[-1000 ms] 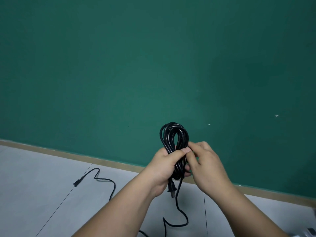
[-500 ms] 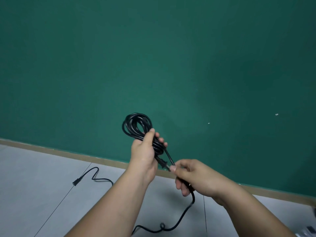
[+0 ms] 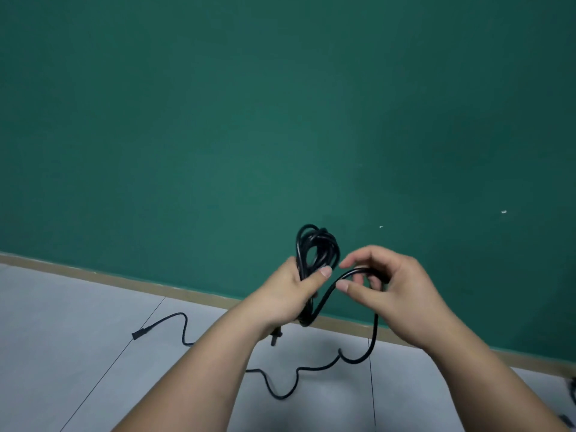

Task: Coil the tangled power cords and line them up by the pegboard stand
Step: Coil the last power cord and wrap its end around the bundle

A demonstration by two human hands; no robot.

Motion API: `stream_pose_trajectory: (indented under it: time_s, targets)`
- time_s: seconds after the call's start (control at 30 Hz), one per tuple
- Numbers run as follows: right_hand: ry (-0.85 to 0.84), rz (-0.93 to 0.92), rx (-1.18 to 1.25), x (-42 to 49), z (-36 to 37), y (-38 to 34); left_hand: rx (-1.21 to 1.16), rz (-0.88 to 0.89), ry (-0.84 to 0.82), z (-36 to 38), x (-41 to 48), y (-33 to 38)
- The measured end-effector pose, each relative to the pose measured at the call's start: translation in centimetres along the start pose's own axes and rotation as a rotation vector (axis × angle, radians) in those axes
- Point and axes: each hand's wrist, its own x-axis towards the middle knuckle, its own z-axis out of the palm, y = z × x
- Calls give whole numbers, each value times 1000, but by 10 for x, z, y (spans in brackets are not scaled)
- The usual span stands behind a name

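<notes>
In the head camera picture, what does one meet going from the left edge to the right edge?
Connector end on the floor → left hand, gripping the coil → right hand, holding a loose loop of cord → dark object at the right edge, cut off.

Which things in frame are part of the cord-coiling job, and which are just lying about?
In the job: power cord, coil gripped by the left hand, loose run hooked over the right hand, tail trailing on the floor.

Lying about: dark items at the right edge, too cut off to identify; green wall; skirting board.
</notes>
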Motion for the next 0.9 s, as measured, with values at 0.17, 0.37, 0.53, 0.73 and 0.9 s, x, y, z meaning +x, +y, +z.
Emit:
stream_pose_trajectory:
  time_s: [0.17,0.37,0.53,0.73,0.9]
  targets:
    - [103,38,-15,-1,-4,0,-346,-229,-196,20,-11,13]
    - [238,-125,-259,-1,1,-5,-396,-189,-418,19,-15,19]
    - [61,-66,-389,1,-11,-3,-495,-223,-404,10,-16,17]
    - [-51,17,-142,0,-24,0,-531,-282,-321,6,-11,7]
    - [262,-167,-211,-2,-8,-17,-114,-261,-403,23,-16,7]
